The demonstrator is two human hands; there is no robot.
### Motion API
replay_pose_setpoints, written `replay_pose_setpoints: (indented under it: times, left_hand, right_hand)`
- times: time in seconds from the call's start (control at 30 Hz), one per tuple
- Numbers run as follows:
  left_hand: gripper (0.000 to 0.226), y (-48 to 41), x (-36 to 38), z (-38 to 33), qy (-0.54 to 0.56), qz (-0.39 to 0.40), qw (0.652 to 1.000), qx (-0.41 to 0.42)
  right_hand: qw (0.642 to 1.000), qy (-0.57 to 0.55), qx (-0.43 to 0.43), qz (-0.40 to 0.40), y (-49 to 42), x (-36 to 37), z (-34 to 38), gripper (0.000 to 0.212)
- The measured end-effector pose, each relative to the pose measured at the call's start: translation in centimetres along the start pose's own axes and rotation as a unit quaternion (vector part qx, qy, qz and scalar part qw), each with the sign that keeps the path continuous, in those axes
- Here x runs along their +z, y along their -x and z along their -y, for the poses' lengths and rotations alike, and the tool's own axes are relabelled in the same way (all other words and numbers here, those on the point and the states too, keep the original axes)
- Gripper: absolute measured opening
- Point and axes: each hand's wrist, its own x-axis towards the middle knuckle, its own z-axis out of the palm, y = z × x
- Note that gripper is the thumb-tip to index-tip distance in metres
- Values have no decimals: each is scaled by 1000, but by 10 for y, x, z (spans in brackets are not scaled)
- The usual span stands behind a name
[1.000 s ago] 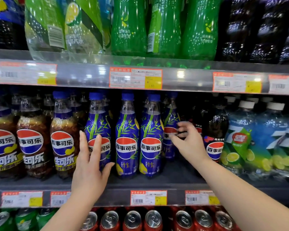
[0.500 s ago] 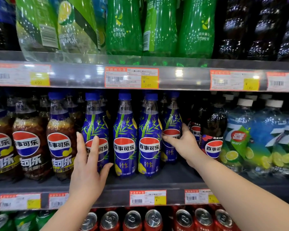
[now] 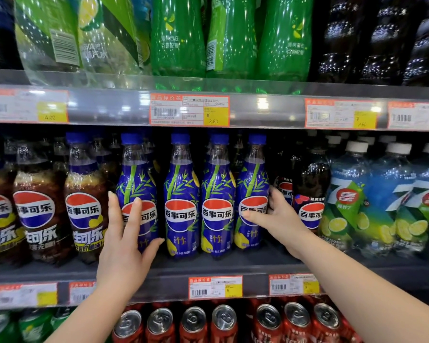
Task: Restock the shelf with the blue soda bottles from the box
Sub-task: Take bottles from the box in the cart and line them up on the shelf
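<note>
Middle grey metal shelf (image 3: 233, 266) has four blue plastic soda bottles (image 3: 181, 184) with blue caps and green bamboo on the labels. They stand upright, side by side in the front row, and more blue caps poke up behind them.

Left hand (image 3: 124, 246) is flat and spread, with straight fingers laid over the front of the leftmost blue bottle (image 3: 144, 179) and the thumb sticking out to the right near its base. It looks like it's touching the label, but it's not wrapped round anything.

Right hand (image 3: 280, 219) is clamped on the rightmost blue bottle (image 3: 253, 179) – thumb across the red-and-blue logo, other fingers curled round the bottle's right side. That bottle is upright, in line with the other three and just beside its neighbour.

Around them on the same shelf:
- Brown cola bottles (image 3: 84, 191) with yellow lemon labels sit to the left.
- Dark, near-black cola bottles (image 3: 312, 177) sit right behind the right hand.
- Pale blue lemon-lime bottles (image 3: 352, 174) with white caps come after those.

The shelf above holds tall green plastic bottles (image 3: 176, 38). Orange-bordered price tags (image 3: 190, 110) run along the shelf edges – one reads 2.80. Below that is a row of red drink cans (image 3: 223, 323), seen tops-first
</note>
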Motion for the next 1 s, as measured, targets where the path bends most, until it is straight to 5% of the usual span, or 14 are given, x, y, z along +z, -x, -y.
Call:
replay_pose_setpoints:
  times: [0.17, 0.4, 1.0]
  left_hand:
    - [113, 5, -1, 3, 40, 17, 999, -24]
    - [119, 7, -2, 6, 49, 37, 998, -24]
    - [116, 4, -4, 4, 70, 86, 991, -77]
  right_hand:
    - [998, 65, 10, 10, 6, 4, -9, 90]
    - [992, 120, 25, 16, 9, -5, -9, 97]
    - [990, 120, 75, 11, 14, -5, -18, 71]
